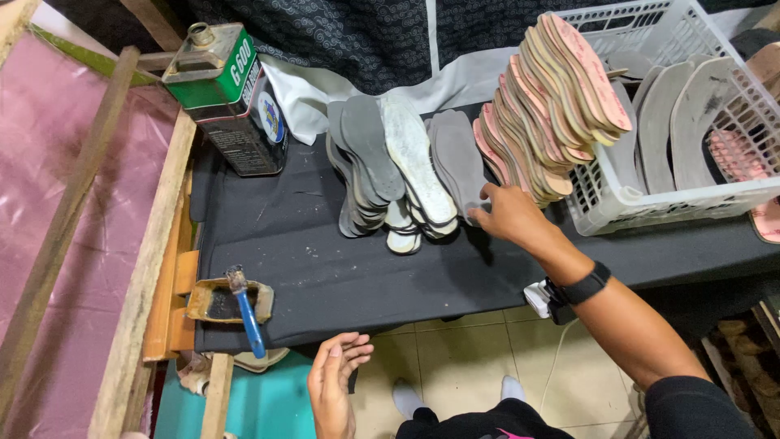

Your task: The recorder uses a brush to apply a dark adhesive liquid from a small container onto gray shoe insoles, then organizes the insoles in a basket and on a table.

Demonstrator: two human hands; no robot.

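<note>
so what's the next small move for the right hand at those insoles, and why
Probably close the fingers on the top grey insole. The right hand is open, its fingertips at the edge of that overlapping row, beside the leaning pink stack. The left hand waits open and empty near the table edge, seemingly ready to receive it.

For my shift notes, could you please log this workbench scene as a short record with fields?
right hand: reaching to the fanned stack of grey insoles, fingers at its edge
left hand: open, palm up, below the table edge, holding nothing
leaning stack of tan insoles: propped against the white plastic basket
glue tin with blue-handled brush: front left of the black table
green metal can: back left
</note>
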